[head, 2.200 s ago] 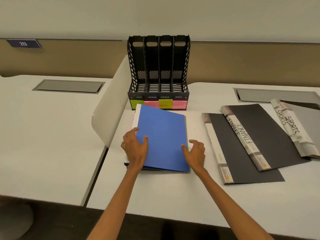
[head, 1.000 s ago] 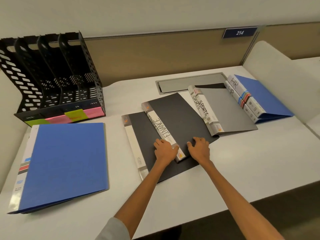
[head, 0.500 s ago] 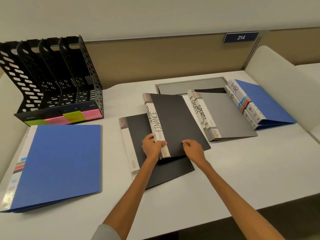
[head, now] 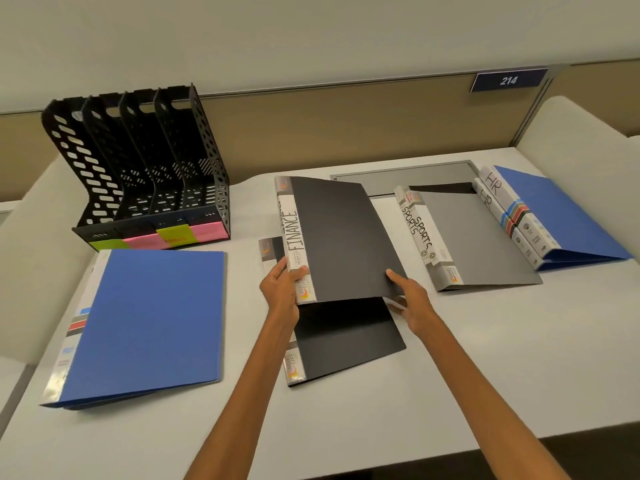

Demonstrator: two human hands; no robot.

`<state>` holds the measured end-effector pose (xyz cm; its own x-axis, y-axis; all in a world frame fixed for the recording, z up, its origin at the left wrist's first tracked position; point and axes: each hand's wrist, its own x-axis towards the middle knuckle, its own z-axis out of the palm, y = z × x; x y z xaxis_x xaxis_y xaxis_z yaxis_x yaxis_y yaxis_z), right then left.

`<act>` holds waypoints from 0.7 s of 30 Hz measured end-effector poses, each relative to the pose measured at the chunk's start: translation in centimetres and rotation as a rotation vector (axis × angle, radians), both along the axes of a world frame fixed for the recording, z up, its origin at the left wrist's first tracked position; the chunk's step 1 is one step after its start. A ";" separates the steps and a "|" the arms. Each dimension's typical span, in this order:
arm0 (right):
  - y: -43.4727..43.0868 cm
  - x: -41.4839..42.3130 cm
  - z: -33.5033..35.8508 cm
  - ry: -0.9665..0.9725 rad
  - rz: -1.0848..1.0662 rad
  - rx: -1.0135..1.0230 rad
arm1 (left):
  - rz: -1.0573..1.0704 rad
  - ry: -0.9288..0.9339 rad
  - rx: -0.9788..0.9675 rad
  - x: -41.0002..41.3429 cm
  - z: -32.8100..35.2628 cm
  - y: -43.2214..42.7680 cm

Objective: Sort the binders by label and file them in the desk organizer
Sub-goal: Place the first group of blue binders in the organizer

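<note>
Four-slot black desk organizer (head: 138,174) upright at back left of white desk (head: 450,358), coloured notes on front lip, slots bare. Blue binder (head: 145,323) flat in front of it. FINANCE binder (head: 339,237), black, lifted at desk centre, over second black binder (head: 346,341) lying flat. Grey SPORTS binder (head: 478,237) flat to right; blue HR binders (head: 561,216) beyond, near right divider. Left hand (head: 282,289) clamps FINANCE spine near bottom; right hand (head: 412,299) pinches bottom right corner.
</note>
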<state>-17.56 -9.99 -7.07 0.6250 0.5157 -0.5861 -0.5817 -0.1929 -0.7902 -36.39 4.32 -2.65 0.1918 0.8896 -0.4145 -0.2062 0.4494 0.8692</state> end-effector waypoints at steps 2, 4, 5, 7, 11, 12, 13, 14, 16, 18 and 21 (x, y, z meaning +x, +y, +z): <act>-0.2 -0.8 0.4 0.257 -0.088 0.258 | 0.012 -0.018 -0.005 -0.3 0.0 0.2; -0.3 -1.7 0.7 0.383 -0.167 0.422 | 0.022 -0.040 -0.026 -0.2 0.1 0.3; -0.2 -2.1 0.9 0.409 -0.184 0.470 | 0.025 -0.052 -0.042 -0.1 0.1 0.2; 0.2 -2.6 1.2 0.398 -0.191 0.508 | 0.011 -0.057 -0.040 0.4 0.1 0.2; 0.2 -2.2 1.5 0.344 -0.237 0.449 | -0.038 -0.041 0.002 2.0 -0.1 0.2; 0.0 -2.0 1.4 0.355 -0.252 0.438 | -0.047 -0.038 0.005 2.5 -0.2 0.1; -0.3 -1.8 1.2 0.366 -0.271 0.424 | -0.058 -0.031 0.005 3.0 -0.5 -0.1; -0.5 -1.6 0.9 0.370 -0.293 0.402 | -0.074 -0.019 0.004 3.4 -0.9 -0.2; -1.1 -1.1 0.3 0.349 -0.342 0.323 | -0.130 0.011 -0.011 4.3 -1.9 -0.7; -1.7 -0.4 -0.7 0.329 -0.383 0.206 | -0.208 0.069 -0.045 5.0 -3.0 -1.3; -2.8 0.5 -1.6 0.209 -0.316 -0.056 | -0.323 0.163 -0.024 5.3 -4.8 -2.1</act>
<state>-17.08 -12.82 -8.71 0.6121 0.2801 -0.7395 -0.7670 -0.0173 -0.6414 -31.11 2.26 -7.50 0.3909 0.7835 -0.4831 0.0904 0.4896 0.8672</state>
